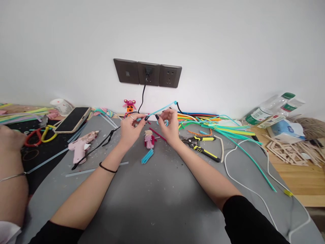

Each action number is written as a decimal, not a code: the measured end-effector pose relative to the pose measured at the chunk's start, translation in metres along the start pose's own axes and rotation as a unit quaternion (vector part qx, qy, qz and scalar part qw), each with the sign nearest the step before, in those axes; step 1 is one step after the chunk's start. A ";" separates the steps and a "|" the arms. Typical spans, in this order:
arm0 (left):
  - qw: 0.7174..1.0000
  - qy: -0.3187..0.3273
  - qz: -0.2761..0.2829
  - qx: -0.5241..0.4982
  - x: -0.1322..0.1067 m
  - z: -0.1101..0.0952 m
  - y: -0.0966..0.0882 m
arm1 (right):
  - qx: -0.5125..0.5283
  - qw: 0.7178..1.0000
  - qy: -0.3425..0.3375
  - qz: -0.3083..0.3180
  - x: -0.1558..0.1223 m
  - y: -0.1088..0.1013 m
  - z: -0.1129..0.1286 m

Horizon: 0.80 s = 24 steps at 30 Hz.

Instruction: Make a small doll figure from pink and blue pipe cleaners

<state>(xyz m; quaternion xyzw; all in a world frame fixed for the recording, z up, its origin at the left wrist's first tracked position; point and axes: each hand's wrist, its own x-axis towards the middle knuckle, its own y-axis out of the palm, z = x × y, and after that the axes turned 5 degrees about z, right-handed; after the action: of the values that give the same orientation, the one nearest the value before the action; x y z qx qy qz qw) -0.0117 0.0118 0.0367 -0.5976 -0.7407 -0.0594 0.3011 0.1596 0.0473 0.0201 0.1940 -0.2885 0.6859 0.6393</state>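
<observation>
A thin light blue pipe cleaner [169, 105] slants up to the right, with a small curl at its far end. My left hand [130, 130] pinches its lower end between thumb and fingertips. Beside it, my right hand [169, 128] has its fingers curled round the same strip; the exact contact is partly hidden. Under the hands, on the grey mat [162, 200], stands a small pink and beige pipe cleaner figure [149, 139]. A folded bundle of blue pipe cleaner [147, 156] lies just in front of it.
A pink glue gun [80, 149] with a black cord lies left, near a phone [72, 119]. Yellow-black wire strippers [207, 150] and loose pipe cleaners [228, 130] lie right, with a white cable [243, 184] beyond. Another person's arm [12, 179] rests at far left.
</observation>
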 end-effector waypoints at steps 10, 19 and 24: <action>0.990 0.083 -0.113 0.027 -0.001 -0.008 -0.008 | 0.271 0.935 0.171 0.151 0.002 0.005 0.012; 0.992 -0.070 0.022 -0.105 0.004 -0.008 -0.002 | 0.379 0.896 0.234 0.005 0.011 -0.001 0.006; 0.985 -0.113 0.049 -0.122 0.006 -0.006 -0.005 | 0.410 0.880 0.239 -0.007 0.013 -0.001 0.004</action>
<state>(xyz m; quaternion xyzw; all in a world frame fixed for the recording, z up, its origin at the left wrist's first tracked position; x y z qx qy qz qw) -0.0144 0.0133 0.0458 -0.6684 -0.7269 -0.0665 0.1426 0.1589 0.0543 0.0313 0.2712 0.1815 0.7640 0.5566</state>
